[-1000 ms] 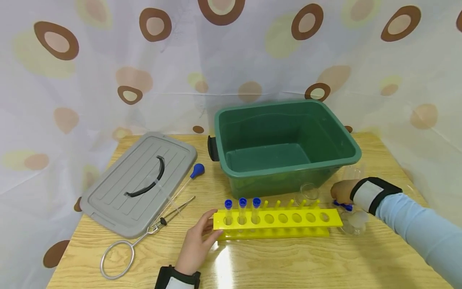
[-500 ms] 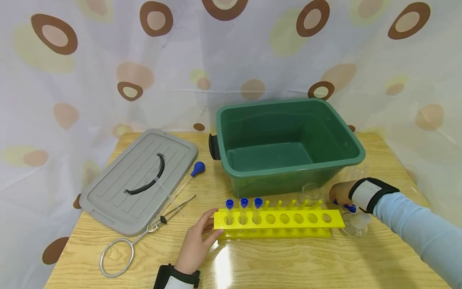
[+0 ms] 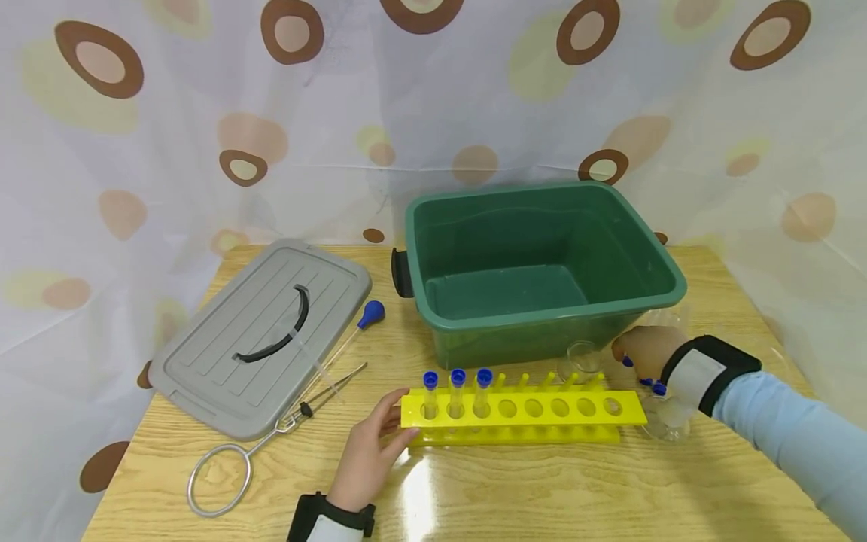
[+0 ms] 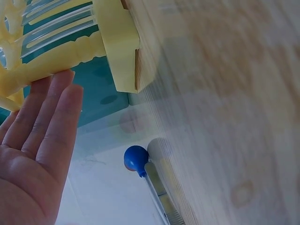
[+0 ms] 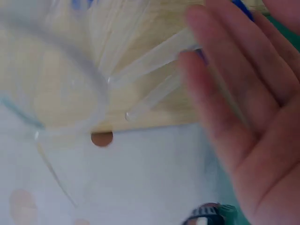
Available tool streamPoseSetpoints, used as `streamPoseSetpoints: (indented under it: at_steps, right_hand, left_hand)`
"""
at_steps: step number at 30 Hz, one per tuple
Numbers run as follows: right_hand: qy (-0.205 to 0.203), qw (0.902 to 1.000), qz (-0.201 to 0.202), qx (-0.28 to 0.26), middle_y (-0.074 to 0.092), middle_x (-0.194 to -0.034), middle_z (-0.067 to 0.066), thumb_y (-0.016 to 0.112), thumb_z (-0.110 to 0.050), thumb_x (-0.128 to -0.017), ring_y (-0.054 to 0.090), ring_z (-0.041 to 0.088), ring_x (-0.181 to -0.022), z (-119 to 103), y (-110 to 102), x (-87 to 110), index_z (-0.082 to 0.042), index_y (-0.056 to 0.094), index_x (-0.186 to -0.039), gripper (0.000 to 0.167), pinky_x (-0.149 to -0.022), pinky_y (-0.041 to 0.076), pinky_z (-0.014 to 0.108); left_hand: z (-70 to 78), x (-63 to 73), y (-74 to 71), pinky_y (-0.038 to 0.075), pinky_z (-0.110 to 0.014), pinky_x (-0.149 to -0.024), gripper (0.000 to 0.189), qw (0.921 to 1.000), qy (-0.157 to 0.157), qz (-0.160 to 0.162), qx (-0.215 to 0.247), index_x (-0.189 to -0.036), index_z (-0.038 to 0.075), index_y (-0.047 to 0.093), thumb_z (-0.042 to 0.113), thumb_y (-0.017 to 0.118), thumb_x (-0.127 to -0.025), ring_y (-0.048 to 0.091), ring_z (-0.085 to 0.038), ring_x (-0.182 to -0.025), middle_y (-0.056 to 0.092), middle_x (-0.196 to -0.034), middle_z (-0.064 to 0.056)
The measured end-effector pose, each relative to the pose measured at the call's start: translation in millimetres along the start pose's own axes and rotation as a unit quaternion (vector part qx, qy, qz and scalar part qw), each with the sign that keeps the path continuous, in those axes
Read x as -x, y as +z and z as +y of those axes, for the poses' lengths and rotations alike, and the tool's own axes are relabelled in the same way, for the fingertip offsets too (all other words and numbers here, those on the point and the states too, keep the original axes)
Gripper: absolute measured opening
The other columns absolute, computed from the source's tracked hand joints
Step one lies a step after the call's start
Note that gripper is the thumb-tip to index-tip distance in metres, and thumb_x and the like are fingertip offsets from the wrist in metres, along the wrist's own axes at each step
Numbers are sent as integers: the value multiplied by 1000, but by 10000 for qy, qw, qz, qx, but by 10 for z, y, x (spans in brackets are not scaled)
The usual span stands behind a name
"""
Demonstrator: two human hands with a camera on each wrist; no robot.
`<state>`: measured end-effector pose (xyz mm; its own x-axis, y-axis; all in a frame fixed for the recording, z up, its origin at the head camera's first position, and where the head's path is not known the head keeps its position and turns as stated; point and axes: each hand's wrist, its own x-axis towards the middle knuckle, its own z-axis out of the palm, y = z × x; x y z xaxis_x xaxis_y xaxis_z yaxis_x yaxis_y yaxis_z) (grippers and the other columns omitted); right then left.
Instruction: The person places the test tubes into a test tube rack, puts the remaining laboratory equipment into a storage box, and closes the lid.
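A yellow test tube rack point(image 3: 521, 408) stands on the table, with several blue-capped test tubes point(image 3: 457, 391) upright at its left end. My left hand point(image 3: 366, 459) holds that end, thumb in front and fingers behind; in the left wrist view its fingers point(image 4: 63, 110) touch a yellow post. My right hand point(image 3: 652, 351) is beyond the rack's right end, among clear tubes. A blue cap point(image 5: 243, 8) shows between its fingers and thumb in the right wrist view, in line with a clear test tube point(image 5: 152, 58). Another tube point(image 5: 152, 97) lies beside it. The right fingers look blurred.
Behind the rack stands a green bin point(image 3: 508, 346). Clear glassware point(image 3: 580, 361) sits between bin and rack, and a flask point(image 3: 669, 421) near the right wrist. On the left lie a grey lid point(image 3: 230, 354), a blue-bulbed dropper point(image 3: 372, 312) and a metal ring clamp point(image 3: 220, 512).
My right hand has lifted and shifted slightly away from the table's front; one blue cap now shows at its fingers, apart from the other beneath. My left hand stays on the rack.
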<state>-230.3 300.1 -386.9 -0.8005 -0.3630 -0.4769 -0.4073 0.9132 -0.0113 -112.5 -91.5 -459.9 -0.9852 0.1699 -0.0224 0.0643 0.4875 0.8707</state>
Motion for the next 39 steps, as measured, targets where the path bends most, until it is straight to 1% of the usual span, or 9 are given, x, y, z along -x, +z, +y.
streamPoseSetpoints:
  at_steps: [5, 10, 15, 18, 23, 26, 31, 37, 39]
  right_hand:
    - [-223, 9947, 952, 327, 48, -60, -5, 62, 6, -81, 41, 12, -54, -41, 29, 87, -10, 61, -78, 17, -53, 43, 29]
    - [-236, 9879, 1472, 418, 29, -52, -6, 66, 1, -81, 33, 10, -47, -51, 32, 149, -15, 50, -67, 26, -48, 26, 24]
    - [-286, 9791, 1912, 636, 23, -52, -6, 64, -1, -84, 28, 10, -44, -63, 13, 202, -13, 48, -70, 24, -48, 18, 23]
    - [-340, 9642, 2376, 1129, 24, -51, -5, 65, 1, -82, 28, 10, -43, -70, -6, 258, -8, 49, -76, 19, -46, 19, 22]
    - [-317, 9248, 3442, 1587, 23, -48, -3, 68, 1, -76, 26, 10, -37, -86, -46, 363, -2, 46, -74, 23, -39, 20, 21]
    - [-271, 9171, 3721, 1405, 23, -47, -2, 71, -1, -72, 25, 11, -37, -113, -97, 431, -3, 42, -69, 30, -38, 19, 22]
    - [-159, 9230, 3680, 1115, 27, -49, -2, 74, -4, -71, 28, 10, -41, -167, -181, 550, -5, 43, -68, 31, -39, 22, 22]
    - [242, 9522, 3020, 390, 47, -55, -2, 69, -6, -78, 37, 9, -46, -216, -295, 701, -4, 55, -80, 14, -41, 28, 23]
    - [386, 9559, 2907, 177, 56, -60, -1, 67, -7, -80, 38, 8, -46, -225, -324, 751, -4, 59, -86, 10, -40, 28, 24]
  left_hand:
    - [7, 6, -1, 52, -39, -88, 52, 10000, -32, -14, -10, -136, 9, 45, 27, 62, -90, 62, -29, -103, 64, -116, -17]
    - [-6, 9, 5, 52, -38, -88, 53, 10000, -24, 16, -39, -136, 11, 45, 29, 61, -89, 62, -30, -104, 64, -117, -18]
    - [-10, 15, 7, 52, -39, -88, 52, 10000, -29, 35, 2, -136, 11, 45, 28, 62, -89, 62, -30, -104, 63, -118, -19]
    - [-5, 16, 7, 52, -39, -88, 52, 10000, -36, 28, -1, -136, 11, 45, 27, 62, -90, 62, -31, -104, 63, -118, -19]
    - [2, 14, 3, 53, -39, -87, 52, 10000, 10, 36, -54, -136, 10, 45, 28, 61, -90, 62, -32, -104, 63, -118, -21]
    - [4, 12, -1, 53, -38, -87, 53, 10000, 49, 69, -50, -136, 10, 45, 28, 62, -89, 63, -32, -104, 63, -118, -22]
    - [10, 9, 3, 53, -38, -88, 52, 9999, 84, 110, 9, -136, 9, 45, 25, 63, -89, 63, -33, -104, 63, -117, -22]
    - [8, 12, 7, 53, -37, -87, 51, 9999, 125, 101, 13, -135, 9, 45, 24, 63, -89, 63, -32, -104, 64, -116, -21]
    - [9, 13, 5, 53, -37, -86, 51, 9999, 136, 93, -3, -135, 9, 46, 24, 62, -89, 63, -32, -103, 64, -115, -21]
